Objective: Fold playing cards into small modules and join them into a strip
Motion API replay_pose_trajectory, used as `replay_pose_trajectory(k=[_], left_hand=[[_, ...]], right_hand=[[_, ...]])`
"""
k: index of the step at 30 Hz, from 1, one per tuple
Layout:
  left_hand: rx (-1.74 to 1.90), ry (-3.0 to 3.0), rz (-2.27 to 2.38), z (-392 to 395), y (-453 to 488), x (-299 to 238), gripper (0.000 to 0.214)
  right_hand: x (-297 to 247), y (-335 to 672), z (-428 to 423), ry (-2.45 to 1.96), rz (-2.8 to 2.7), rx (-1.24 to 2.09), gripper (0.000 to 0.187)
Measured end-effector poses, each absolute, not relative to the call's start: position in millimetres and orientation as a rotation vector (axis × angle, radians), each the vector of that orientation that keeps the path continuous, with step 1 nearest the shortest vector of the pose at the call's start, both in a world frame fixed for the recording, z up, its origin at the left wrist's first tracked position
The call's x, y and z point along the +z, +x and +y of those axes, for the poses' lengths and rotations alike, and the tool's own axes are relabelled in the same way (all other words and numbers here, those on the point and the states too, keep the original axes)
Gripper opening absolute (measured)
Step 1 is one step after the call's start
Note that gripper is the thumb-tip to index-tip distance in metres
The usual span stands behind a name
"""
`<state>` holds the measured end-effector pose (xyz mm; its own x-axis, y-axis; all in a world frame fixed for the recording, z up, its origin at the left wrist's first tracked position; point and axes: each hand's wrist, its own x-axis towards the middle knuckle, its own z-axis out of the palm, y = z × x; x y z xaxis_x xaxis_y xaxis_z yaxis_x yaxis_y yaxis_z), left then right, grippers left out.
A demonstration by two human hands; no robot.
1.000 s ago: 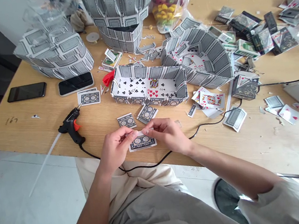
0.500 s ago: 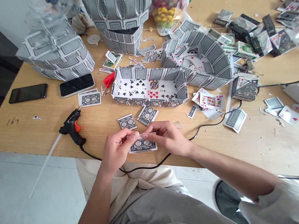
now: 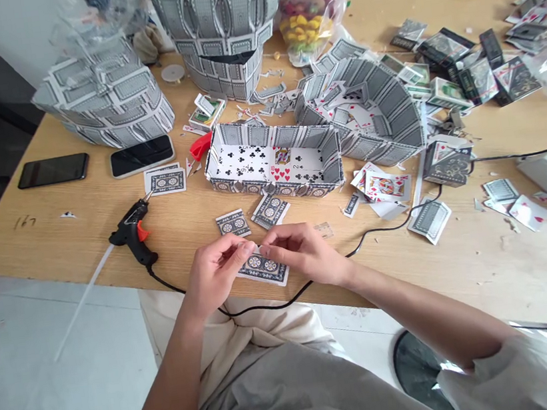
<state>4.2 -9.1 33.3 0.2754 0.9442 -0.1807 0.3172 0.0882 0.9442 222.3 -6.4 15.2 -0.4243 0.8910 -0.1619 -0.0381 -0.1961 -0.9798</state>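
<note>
The flimsy card (image 3: 263, 271) was best held by its edges; the left hand (image 3: 215, 274) and right hand (image 3: 301, 254) were curled there, their grip unclear.

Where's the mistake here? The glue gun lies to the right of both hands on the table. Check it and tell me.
The side is wrong: the glue gun lies to the left of both hands, the left hand and the right hand, not to the right. It is on the table, as the head view shows.
</note>
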Motion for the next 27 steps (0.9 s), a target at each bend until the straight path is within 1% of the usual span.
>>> replay_pose_trajectory(k=[4, 7, 12, 20, 27], left_hand=[[0.847, 1.256, 1.226, -11.9, 8.2, 31.8, 0.039], [0.845, 1.177, 1.156, -14.8, 9.0, 32.7, 0.04], [0.863, 1.154, 1.187, -17.0, 9.2, 31.6, 0.032], [0.873, 1.161, 1.26, -13.1, 11.0, 30.9, 0.033], [0.823, 1.168, 1.262, -12.1, 8.5, 30.5, 0.034]], right_hand=[[15.7, 220.3, -4.7, -1.078, -1.178, 1.67, 0.034], [16.6, 219.6, -4.4, -1.087, -1.09, 1.639, 0.033], [17.4, 219.4, -5.0, -1.105, -1.094, 1.606, 0.035], [16.5, 219.9, -3.9, -1.051, -1.121, 1.697, 0.039], [16.3, 221.4, -5.6, -1.013, -1.148, 1.698, 0.034]])
